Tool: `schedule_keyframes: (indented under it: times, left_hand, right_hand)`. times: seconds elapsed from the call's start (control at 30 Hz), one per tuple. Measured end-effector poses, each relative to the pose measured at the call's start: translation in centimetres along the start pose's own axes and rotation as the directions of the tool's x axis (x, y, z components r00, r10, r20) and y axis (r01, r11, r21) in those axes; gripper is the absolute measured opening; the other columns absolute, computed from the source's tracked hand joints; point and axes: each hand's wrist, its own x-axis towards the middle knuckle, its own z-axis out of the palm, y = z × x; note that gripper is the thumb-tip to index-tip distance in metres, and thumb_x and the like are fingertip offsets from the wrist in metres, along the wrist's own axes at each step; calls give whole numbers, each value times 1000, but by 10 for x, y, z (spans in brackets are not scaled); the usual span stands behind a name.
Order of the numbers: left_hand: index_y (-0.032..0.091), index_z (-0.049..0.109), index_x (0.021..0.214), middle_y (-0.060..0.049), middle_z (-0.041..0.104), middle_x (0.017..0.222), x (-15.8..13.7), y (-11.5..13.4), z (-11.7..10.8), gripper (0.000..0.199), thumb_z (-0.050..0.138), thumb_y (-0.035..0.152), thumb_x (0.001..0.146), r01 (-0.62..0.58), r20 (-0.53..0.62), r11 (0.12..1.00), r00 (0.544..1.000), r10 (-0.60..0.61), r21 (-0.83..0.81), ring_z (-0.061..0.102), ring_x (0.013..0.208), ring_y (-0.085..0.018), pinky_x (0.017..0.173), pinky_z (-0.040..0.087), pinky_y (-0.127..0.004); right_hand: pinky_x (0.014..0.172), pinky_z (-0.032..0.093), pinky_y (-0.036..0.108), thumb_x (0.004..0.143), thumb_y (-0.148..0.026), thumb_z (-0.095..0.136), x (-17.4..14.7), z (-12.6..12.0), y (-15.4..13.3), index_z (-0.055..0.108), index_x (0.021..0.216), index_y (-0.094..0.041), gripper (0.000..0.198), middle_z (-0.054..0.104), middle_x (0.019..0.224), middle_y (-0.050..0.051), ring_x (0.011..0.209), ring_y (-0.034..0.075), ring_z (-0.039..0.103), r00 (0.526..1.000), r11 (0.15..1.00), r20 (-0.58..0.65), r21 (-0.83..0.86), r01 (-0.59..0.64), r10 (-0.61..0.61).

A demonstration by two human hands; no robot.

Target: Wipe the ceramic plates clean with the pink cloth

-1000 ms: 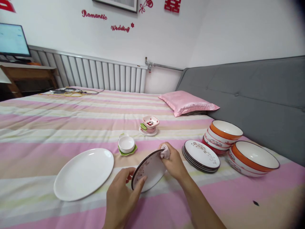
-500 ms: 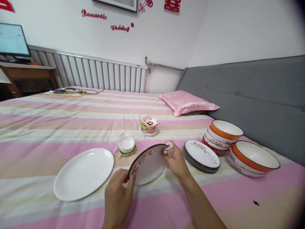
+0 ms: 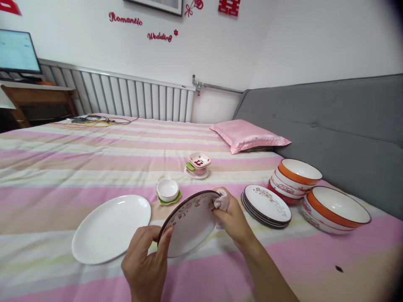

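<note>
A white plate point(image 3: 192, 224) with a dark rim and brown floral print is held tilted above the bed. My left hand point(image 3: 146, 260) grips its left edge, thumb on the face and fingers behind. At the upper right rim my right hand point(image 3: 231, 218) is closed on a pale pink cloth point(image 3: 221, 202), pressing it around the plate's edge. A stack of similar plates point(image 3: 267, 204) lies just right of my right hand. To the left is a white oval platter point(image 3: 111, 228). Beyond the held plate, a small white bowl point(image 3: 167, 189) rests on a green leaf-shaped dish point(image 3: 176, 198).
Small pink dishes point(image 3: 200, 160) are stacked farther back. Orange-rimmed bowls point(image 3: 335, 207) stand at the right, before the grey headboard point(image 3: 330, 113). A pink pillow point(image 3: 248, 135) and tangled cables point(image 3: 100, 121) lie on the striped bed, with a radiator point(image 3: 126, 94) behind.
My left hand and the plate's left edge have moved left and slightly down. The plate's face has turned more into view. My right hand, still with the cloth, has shifted only a little.
</note>
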Motion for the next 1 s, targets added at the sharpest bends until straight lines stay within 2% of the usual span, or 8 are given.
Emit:
schedule_keyframes:
  times: [0.17,0.43,0.6,0.67,0.77,0.83,0.9,1.0]
  left_hand:
    - [17,53,68,1,53,63,-2,-2,2,18,70,12,72,-107,72,994,992,106,12,50,61,-10,59,40,-23]
    - [18,53,69,1,53,62,-2,1,1,18,70,14,72,-162,158,986,975,155,29,50,60,-10,60,40,-23]
    - [20,57,79,0,59,70,-5,-1,6,17,68,31,73,28,276,996,960,-50,84,54,65,-13,63,41,-25]
    - [21,59,86,-1,63,78,-6,-2,9,27,65,43,72,204,428,963,865,-262,177,56,68,-16,63,42,-27]
    - [21,60,83,-4,65,79,-7,-3,13,25,57,44,75,342,635,851,567,-524,398,58,71,-20,61,39,-29]
    - [19,59,79,-5,65,77,-9,-3,15,21,50,39,78,317,672,803,440,-596,504,59,72,-23,61,37,-30]
    - [19,56,75,-6,64,75,-11,-3,15,21,45,36,81,286,673,789,412,-614,544,58,71,-23,60,35,-30]
    - [19,52,68,-5,61,68,-13,-5,16,26,40,36,84,266,667,801,448,-595,536,55,63,-20,56,33,-29]
  right_hand:
    - [59,35,21,58,-5,41,-4,2,-5,50,85,-21,33,50,73,-3,66,12,46,996,992,89,-121,18,-7]
    - [73,36,26,56,1,40,-13,8,-23,52,86,-21,39,56,84,-1,82,16,50,964,849,178,-460,259,-197]
    - [69,37,25,57,-2,40,-4,0,-10,52,83,-21,34,56,82,0,78,15,51,984,898,119,-406,168,-131]
    - [64,37,23,57,-4,40,3,-6,2,51,81,-20,31,53,74,-2,70,14,49,994,933,77,-345,100,-78]
    - [56,35,21,54,-7,40,13,-13,19,49,78,-21,29,48,67,-4,61,12,45,999,970,28,-240,22,-16]
    - [54,35,21,53,-9,40,17,-15,26,49,78,-21,29,48,66,-5,59,12,44,1000,981,8,-191,-15,17]
    - [53,35,21,53,-10,40,18,-16,29,49,77,-21,28,48,66,-4,58,12,44,999,984,-10,-173,-35,34]
    - [52,34,21,53,-10,41,16,-15,27,49,77,-21,28,47,65,-5,58,11,44,999,984,-44,-171,-39,32]
